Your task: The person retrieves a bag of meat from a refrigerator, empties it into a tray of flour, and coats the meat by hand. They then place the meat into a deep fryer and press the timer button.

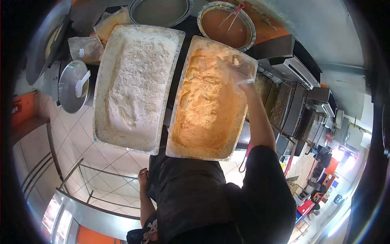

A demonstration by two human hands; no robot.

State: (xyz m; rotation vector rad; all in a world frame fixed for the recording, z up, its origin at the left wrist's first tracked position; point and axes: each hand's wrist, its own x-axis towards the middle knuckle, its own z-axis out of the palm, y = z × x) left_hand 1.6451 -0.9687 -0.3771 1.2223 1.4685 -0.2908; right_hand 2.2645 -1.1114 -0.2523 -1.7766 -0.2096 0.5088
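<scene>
My right hand (241,74), in a clear loose plastic glove, reaches into the upper right of a tub (200,153) of orange seasoned flour (203,95). Motion and the glove smear its fingers; a pale patch shows beside them, and I cannot make out whether it is something held. My left hand (143,177) hangs low at my side, away from the tubs, its fingers loosely curled with nothing visible in them. Left of the orange flour stands a second tub (98,105) of white flour (140,77), with a smooth hollow near its lower end.
Behind the tubs stand a round pan of greyish liquid (159,11) and a bowl of reddish-brown liquid (224,28) with red-handled tongs (233,16). Plastic bags (86,49) and a metal bowl (67,91) with a white utensil (82,83) are left. Wire baskets (283,106) line the right.
</scene>
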